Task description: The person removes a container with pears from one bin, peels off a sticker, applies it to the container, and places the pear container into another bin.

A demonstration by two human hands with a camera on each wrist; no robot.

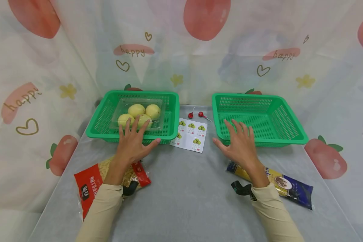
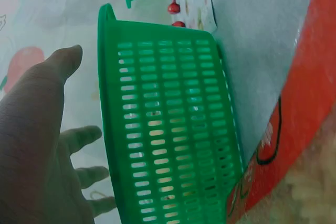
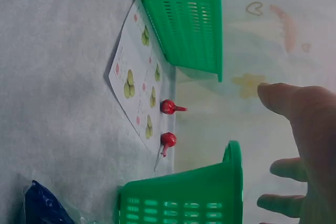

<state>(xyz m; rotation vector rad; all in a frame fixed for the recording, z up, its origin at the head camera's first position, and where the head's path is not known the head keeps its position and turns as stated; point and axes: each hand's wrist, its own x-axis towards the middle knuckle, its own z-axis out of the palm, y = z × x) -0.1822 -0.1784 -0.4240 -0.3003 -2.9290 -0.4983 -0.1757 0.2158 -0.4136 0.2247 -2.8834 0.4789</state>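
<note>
My left hand (image 1: 132, 144), fingers spread and holding nothing, is over the front rim of the left green basket (image 1: 101, 116). In the head view its fingertips overlap a clear plastic box (image 1: 159, 126) of several round pale-yellow fruits (image 1: 136, 110) inside that basket. Below the left wrist lies a red-ended clear bag (image 1: 89, 183) of pale, small pieces, partly hidden by the arm. Also spread and holding nothing, my right hand (image 1: 240, 144) is over the front left corner of the right green basket (image 1: 278, 141). Under the right forearm lies a blue and yellow packet (image 1: 285, 185).
Between the baskets, a white sheet (image 1: 189, 136) printed with green fruit lies on the grey tabletop (image 1: 181, 198). Two red lollipops (image 1: 201, 114) lie behind it. A patterned curtain (image 1: 196, 74) hangs around the back and sides.
</note>
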